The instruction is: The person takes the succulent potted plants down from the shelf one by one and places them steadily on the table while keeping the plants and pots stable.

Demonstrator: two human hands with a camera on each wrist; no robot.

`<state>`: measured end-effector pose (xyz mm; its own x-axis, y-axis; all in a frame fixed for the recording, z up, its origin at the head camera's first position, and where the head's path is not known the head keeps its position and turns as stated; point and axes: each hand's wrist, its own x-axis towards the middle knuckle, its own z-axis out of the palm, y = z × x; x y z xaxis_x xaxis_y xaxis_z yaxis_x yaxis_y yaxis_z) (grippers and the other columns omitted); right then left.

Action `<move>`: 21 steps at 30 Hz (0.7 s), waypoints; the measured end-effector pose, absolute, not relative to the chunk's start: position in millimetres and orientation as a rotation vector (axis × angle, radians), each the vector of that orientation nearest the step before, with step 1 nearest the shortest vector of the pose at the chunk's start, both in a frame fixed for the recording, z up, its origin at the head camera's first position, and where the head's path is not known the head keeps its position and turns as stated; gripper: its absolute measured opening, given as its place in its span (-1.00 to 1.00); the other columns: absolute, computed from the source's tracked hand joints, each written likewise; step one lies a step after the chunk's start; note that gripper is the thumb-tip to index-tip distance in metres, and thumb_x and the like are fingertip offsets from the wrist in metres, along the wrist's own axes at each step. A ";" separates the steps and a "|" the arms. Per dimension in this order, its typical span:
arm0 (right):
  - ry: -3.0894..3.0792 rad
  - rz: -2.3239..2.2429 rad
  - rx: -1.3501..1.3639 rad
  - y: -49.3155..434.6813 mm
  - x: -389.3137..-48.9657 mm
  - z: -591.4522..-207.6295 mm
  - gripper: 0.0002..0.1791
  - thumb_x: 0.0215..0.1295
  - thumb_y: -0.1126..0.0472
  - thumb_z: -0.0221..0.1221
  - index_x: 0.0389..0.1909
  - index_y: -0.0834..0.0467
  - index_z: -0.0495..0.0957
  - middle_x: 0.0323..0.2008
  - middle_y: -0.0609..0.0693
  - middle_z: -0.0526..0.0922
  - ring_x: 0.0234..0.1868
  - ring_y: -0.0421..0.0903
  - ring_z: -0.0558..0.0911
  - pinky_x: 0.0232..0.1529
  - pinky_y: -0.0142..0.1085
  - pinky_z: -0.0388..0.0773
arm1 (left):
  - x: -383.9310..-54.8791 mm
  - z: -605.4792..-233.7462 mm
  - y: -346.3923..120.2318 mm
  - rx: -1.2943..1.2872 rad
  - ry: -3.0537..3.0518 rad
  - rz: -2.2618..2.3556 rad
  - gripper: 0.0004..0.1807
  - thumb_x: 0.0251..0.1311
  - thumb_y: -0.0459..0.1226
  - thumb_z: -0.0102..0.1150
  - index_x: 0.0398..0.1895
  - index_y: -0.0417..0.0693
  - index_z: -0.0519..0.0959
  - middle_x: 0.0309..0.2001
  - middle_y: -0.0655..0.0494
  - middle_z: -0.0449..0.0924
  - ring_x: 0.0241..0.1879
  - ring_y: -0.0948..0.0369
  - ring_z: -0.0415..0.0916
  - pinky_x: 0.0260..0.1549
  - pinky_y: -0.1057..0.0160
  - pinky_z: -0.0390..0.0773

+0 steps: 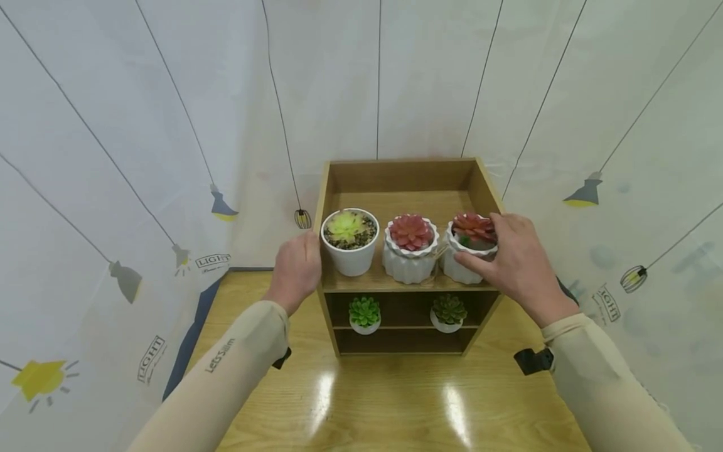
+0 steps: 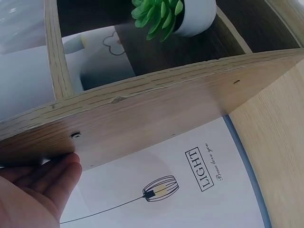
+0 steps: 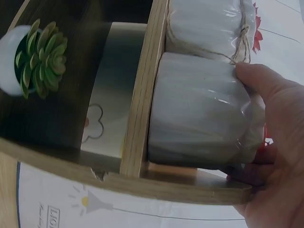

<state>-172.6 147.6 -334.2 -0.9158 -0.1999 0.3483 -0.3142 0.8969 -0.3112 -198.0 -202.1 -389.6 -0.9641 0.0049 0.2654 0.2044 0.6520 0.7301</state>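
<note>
At our right hand [image 1: 516, 260], the fingers and thumb clamp the fluted white pot [image 3: 199, 109], with the thumb on the near part of its rim and the other fingers round its right side, partly hidden. The pot stands upright at the right end of the upper board of the wooden shelf unit [image 1: 401, 172], and its dark red succulent [image 1: 471, 226] sits just beside our fingers. We judge it fairly light but hard and stiff, slippery from its gloss and likely to chip if knocked. The ridged body and wavy rim look the best places to hold, and we would keep pressure off the leaves.

Our left hand [image 1: 297, 267] touches the unit's outer left panel. Its fingers lie together there, but the thumb is hard to make out, so we cannot tell whether they grip.

Just left of the right thumb stands the middle pot [image 1: 409, 263], tied with twine [image 3: 244, 40]. Close beside the left fingers is the smooth white pot [image 1: 353, 257].

Lower than our fingers, a bright green plant [image 1: 364, 311] sits nearer the left ones, a dull green plant [image 1: 449, 309] nearer the right. Beneath is the table [image 1: 395, 402]; beyond both hands rises a lamp-printed wall covering [image 1: 429, 75].
</note>
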 end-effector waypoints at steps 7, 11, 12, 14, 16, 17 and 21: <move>-2.706 0.632 0.344 147.9 -170.3 -337.6 -0.13 0.15 -0.05 0.49 0.26 0.47 0.40 0.20 0.46 0.46 0.30 0.42 0.32 0.22 0.33 0.31 | -197.9 -390.3 -202.0 -0.174 -2.619 -1.192 -0.44 0.59 -0.19 -0.45 -0.69 -0.05 0.26 -0.64 0.02 0.25 -0.61 0.07 0.22 -0.52 0.13 0.31; -2.697 0.674 0.337 149.2 -168.2 -337.4 -0.09 0.13 -0.03 0.50 0.32 0.47 0.37 0.24 0.46 0.43 0.31 0.41 0.31 0.21 0.33 0.32 | -197.1 -389.0 -201.4 -0.169 -2.617 -1.222 -0.44 0.60 -0.18 -0.46 -0.68 -0.05 0.26 -0.64 0.02 0.26 -0.63 0.09 0.20 -0.54 0.13 0.29; -2.696 0.686 0.334 149.4 -167.7 -337.3 -0.07 0.12 -0.02 0.50 0.33 0.46 0.36 0.25 0.45 0.43 0.31 0.40 0.31 0.21 0.33 0.32 | -197.0 -389.0 -201.5 -0.167 -2.619 -1.225 -0.44 0.60 -0.18 -0.46 -0.68 -0.05 0.26 -0.64 0.03 0.27 -0.63 0.10 0.20 -0.55 0.13 0.29; -2.691 0.705 0.327 149.8 -166.7 -337.2 -0.06 0.11 -0.02 0.51 0.35 0.46 0.34 0.26 0.45 0.43 0.30 0.40 0.33 0.20 0.32 0.33 | -196.9 -389.3 -201.4 -0.165 -2.619 -1.225 -0.44 0.60 -0.18 -0.45 -0.68 -0.05 0.26 -0.65 0.03 0.26 -0.64 0.10 0.19 -0.56 0.14 0.28; -2.682 0.718 0.323 150.1 -165.4 -337.4 -0.04 0.10 -0.01 0.51 0.38 0.45 0.33 0.26 0.45 0.44 0.28 0.39 0.35 0.19 0.32 0.34 | -197.0 -389.9 -201.4 -0.163 -2.618 -1.219 -0.44 0.60 -0.18 -0.45 -0.68 -0.05 0.25 -0.65 0.03 0.26 -0.63 0.10 0.19 -0.56 0.14 0.28; -2.675 0.720 0.323 150.3 -164.8 -337.3 -0.04 0.09 -0.01 0.51 0.38 0.43 0.33 0.24 0.44 0.45 0.26 0.38 0.38 0.17 0.32 0.35 | -197.0 -390.2 -201.4 -0.164 -2.618 -1.216 -0.44 0.60 -0.18 -0.45 -0.68 -0.05 0.25 -0.65 0.03 0.26 -0.63 0.10 0.19 -0.56 0.14 0.28; -2.643 0.733 0.320 151.1 -161.4 -336.0 -0.07 0.10 0.00 0.50 0.38 0.38 0.35 0.17 0.41 0.51 0.14 0.34 0.48 0.05 0.30 0.43 | -197.1 -390.7 -201.3 -0.159 -2.614 -1.212 -0.44 0.60 -0.18 -0.44 -0.68 -0.05 0.26 -0.64 0.02 0.26 -0.63 0.10 0.20 -0.56 0.14 0.28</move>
